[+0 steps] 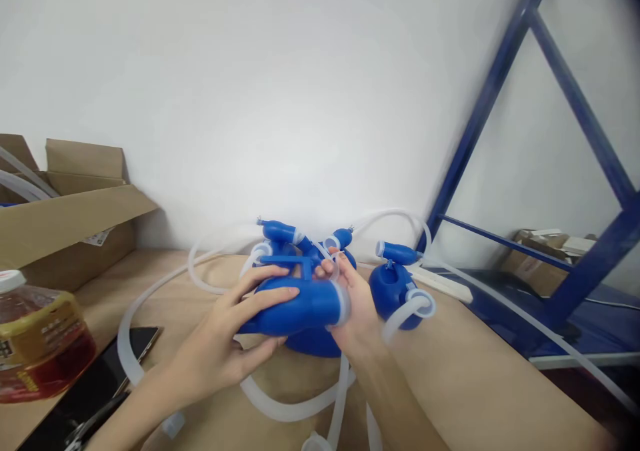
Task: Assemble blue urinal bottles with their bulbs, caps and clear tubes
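Two hands: left hand (225,344) and right hand (354,307), fingers (270,297) clasped on one blue bulb (305,309); one second bulb (393,291) beside

blue rubber bulb (295,309) lay on its side, long axis running l-to-r, held just above the tan tabletop (475,371), w/ a clear collar (344,303) at its right end. left hand (220,347) wrapped it from the left, fingers over the top & thumb under; right hand (356,307) gripped the collar end. translucent white tubing (280,407) looped beneath & around it. a 2nd blue bulb (393,291) sat just to its right, w/ tubing attached.
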Action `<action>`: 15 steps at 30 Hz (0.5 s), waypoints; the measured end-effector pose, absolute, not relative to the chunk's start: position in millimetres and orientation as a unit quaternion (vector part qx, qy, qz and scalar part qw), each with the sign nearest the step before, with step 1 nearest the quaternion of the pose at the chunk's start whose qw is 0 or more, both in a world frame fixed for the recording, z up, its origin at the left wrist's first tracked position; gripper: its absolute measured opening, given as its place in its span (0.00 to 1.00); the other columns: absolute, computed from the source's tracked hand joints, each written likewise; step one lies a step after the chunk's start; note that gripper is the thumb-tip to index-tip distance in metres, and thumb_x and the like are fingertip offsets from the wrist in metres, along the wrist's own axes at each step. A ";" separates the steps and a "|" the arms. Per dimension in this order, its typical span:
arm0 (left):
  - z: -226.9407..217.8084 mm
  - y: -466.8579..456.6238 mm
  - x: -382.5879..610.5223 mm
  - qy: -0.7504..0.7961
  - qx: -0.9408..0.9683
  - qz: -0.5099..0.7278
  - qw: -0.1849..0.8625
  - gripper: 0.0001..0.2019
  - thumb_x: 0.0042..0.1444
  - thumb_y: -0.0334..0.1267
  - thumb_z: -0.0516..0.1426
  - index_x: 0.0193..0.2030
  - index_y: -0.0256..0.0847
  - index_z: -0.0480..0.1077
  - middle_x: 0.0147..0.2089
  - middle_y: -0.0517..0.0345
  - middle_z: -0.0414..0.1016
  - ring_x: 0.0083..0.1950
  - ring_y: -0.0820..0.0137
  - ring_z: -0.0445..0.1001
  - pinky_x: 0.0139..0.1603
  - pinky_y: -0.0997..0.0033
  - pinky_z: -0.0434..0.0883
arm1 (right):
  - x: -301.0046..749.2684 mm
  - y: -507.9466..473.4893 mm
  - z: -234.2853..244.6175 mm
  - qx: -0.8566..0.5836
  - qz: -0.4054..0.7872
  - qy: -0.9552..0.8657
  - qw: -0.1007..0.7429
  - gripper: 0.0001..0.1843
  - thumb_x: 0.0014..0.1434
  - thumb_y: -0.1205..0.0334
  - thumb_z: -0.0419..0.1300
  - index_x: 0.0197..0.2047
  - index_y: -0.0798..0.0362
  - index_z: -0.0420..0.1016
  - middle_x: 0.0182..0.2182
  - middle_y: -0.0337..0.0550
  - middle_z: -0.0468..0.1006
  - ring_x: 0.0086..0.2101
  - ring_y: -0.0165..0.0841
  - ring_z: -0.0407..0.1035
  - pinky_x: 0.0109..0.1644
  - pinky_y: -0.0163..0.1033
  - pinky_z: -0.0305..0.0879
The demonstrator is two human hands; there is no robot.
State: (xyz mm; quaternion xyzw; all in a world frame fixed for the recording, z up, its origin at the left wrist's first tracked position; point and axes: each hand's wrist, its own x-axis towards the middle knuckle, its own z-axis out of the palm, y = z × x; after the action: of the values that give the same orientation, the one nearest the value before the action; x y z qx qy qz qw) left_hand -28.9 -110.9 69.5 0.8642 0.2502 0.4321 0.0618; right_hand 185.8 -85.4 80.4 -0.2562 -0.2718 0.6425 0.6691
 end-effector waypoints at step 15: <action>60.1 -117.9 -10.2 0.071 0.888 0.450 -0.066 0.15 0.70 0.27 0.53 0.60 0.36 0.73 0.67 0.41 0.69 0.74 0.53 0.62 0.70 0.50 0.70 | 194.7 -113.9 95.0 -0.318 0.621 -0.494 0.518 0.33 0.65 0.34 0.59 0.66 0.41 0.74 0.46 0.45 0.85 0.51 0.45 0.77 0.62 0.53 0.67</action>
State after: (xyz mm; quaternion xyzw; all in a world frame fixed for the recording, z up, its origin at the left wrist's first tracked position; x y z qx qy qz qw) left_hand -10.2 -117.9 60.1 0.8878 0.0707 0.4500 -0.0663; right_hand 194.7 -113.9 95.0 -0.3178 -0.4942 0.6214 0.5183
